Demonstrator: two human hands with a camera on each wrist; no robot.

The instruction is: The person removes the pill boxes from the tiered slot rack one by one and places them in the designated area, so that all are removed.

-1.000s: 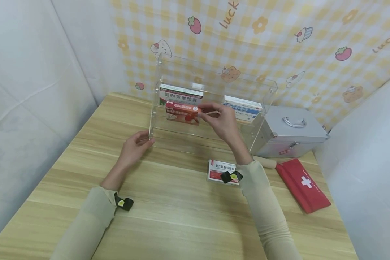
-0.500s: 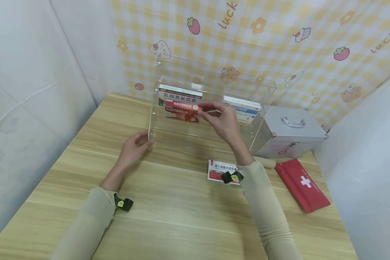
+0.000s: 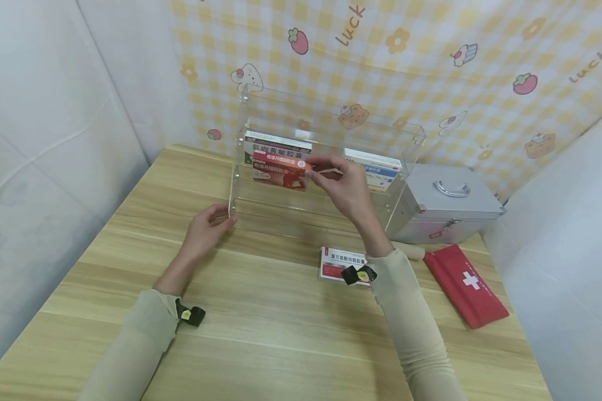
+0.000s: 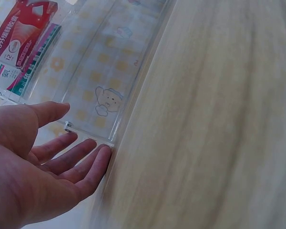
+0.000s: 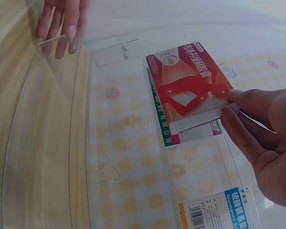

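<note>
My right hand [image 3: 345,186] pinches the right end of a red medicine box [image 3: 279,171] between thumb and fingers. This box stands in front of a green-and-white medicine box [image 3: 276,146] in a clear acrylic display rack [image 3: 281,206]; the right wrist view shows its front [image 5: 188,81] tilted. My left hand [image 3: 207,229] holds the rack's lower left corner, thumb at the front edge and fingers along the outer side. In the left wrist view, the fingers of that hand [image 4: 43,167] lie loosely bent against the clear side panel. A blue-and-white medicine box [image 3: 373,168] stands farther right in the rack.
A white-and-red medicine box [image 3: 342,262] lies on the wooden table [image 3: 251,334] before the rack, partly hidden by the right wrist. Right of the rack are a silver metal case [image 3: 446,200] and a red first-aid pouch [image 3: 466,287]. A checked cloth [image 3: 381,67] hangs behind.
Both hands keep their places and holds. The red box's left end has shifted very slightly; otherwise the scene only drifts a little with the head camera.
</note>
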